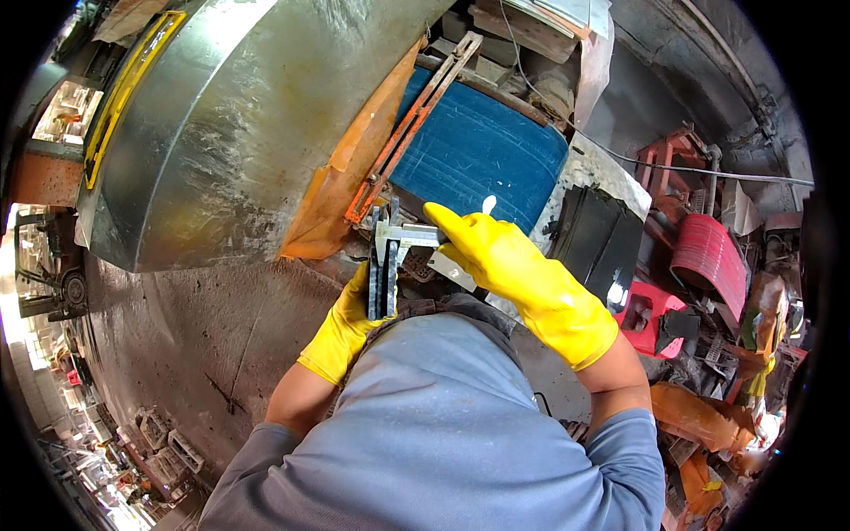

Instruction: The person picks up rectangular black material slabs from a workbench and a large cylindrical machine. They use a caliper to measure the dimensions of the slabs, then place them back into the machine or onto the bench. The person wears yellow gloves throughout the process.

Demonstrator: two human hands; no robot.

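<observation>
My left hand (pixel 341 332), in a yellow rubber glove, is closed around a dark grooved block (pixel 382 288) held upright in front of my waist. It looks like several black strips side by side; I cannot tell its material. My right hand (pixel 518 274), gloved the same way, grips a silvery sliding caliper (pixel 414 235) by its beam. The caliper's jaws lie across the upper part of the block, and whether they press on it is hard to see. The glove hides the caliper's far end, and the left fingers are mostly out of sight behind the block.
Ahead lies a blue belt (pixel 487 146) with a rusty orange slotted bar (pixel 412 133) along its left side. A large curved metal housing (pixel 230 150) fills the left. To the right are a black panel (pixel 595 234), a pink plastic piece (pixel 651 319) and a red ribbed roll (pixel 708 261).
</observation>
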